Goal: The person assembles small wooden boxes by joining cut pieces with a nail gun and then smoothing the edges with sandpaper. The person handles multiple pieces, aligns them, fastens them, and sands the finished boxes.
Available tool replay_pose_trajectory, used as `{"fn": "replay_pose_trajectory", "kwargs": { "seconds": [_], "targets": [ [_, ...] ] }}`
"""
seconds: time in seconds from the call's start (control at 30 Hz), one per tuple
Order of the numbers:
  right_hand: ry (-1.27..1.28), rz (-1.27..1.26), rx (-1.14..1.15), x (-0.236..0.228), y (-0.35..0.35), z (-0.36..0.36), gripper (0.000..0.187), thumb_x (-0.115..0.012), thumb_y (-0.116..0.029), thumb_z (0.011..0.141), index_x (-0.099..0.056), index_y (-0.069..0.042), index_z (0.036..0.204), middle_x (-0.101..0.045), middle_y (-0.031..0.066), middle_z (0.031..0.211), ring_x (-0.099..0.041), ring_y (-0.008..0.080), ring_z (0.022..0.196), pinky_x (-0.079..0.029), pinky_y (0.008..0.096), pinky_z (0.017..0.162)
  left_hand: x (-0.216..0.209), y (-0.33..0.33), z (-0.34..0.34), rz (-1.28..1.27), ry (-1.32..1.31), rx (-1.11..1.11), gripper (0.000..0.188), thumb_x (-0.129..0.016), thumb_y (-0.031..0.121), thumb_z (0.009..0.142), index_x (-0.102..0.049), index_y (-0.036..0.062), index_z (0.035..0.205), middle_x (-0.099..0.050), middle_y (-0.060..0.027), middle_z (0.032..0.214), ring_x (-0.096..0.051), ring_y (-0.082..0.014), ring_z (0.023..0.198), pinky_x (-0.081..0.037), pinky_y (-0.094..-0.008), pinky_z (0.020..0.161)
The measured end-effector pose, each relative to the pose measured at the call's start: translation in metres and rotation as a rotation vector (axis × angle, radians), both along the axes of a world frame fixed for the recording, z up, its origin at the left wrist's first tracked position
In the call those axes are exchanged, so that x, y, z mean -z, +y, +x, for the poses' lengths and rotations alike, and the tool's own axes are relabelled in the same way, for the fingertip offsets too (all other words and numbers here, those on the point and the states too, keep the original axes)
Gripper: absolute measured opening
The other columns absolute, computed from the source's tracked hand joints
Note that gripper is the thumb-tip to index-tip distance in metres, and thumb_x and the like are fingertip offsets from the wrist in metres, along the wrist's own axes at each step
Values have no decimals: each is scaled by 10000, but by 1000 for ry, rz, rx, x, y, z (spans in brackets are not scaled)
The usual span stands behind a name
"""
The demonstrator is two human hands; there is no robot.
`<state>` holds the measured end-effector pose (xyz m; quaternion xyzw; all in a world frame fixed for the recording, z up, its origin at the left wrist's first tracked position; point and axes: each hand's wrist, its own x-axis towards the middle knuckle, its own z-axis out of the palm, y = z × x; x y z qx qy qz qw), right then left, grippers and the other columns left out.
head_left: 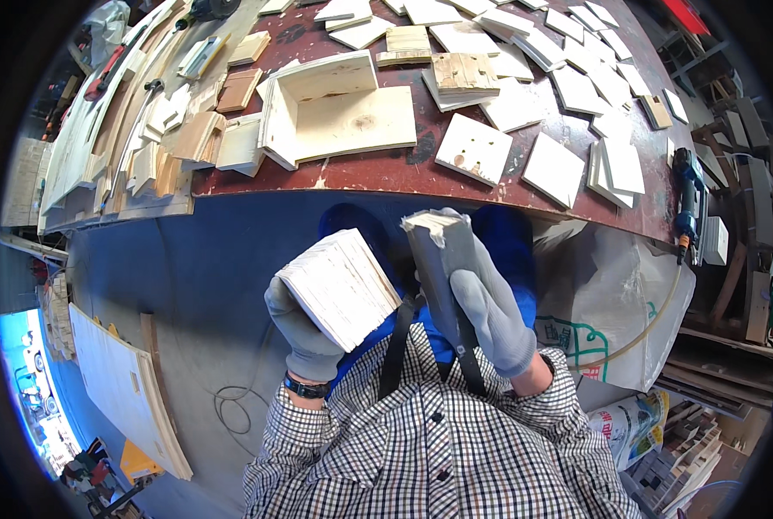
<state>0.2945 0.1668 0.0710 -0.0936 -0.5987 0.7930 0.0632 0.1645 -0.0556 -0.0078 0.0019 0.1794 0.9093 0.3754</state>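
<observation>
Beside the red table, the left hand holds boards (squarish, stacked).

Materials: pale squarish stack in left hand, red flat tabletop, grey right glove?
Pale squarish stack: likely plywood, unfinished; striped, layered edges.
Red flat tabletop: possibly coated board; sheen, scuffs.
Grey right glove: seemingly fabric, maybe coated; matte, soft-looking surface.

Wd assy on tbl; planks L, pcs R, 1 tool @ R edge.
</observation>
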Motion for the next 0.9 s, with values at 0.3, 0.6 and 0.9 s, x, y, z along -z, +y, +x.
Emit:
{"fn": "replay_pose_trajectory", "kwargs": {
  "seconds": [0.3,0.6,0.9],
  "targets": [
    [34,163,-168,20,-1,28,838,-628,-417,1089,-261,47,1682,-545,196,1484,-558,292,1349,-412,392,1168,-22,2,-1,-314,422,-156,983,-629,673,970,-456,-92,1563,-488,-267,1614,-577,-373,1415,-497,-499,1176],
    [170,727,-36,-33,42,-5,853,-784,-336,967,-396,9,1644,-543,213,1456,-593,339,1273,-452,406,1140,-35,-6,2,-893,1141,-210,1171,-973,515,700,-427,-67,1557,-548,-166,1431,-617,-279,1302,-532,-405,1086],
    [4,1133,2,2,36,-23,738,-779,-344,935,-530,-80,1578,-591,241,1405,-612,383,1202,-463,472,1060,-55,-5,10,-952,1471,-106,1178,-1036,489,640,-450,-12,1531,-564,-154,1340,-607,-291,1220,-519,-425,1033]
  ]
}}
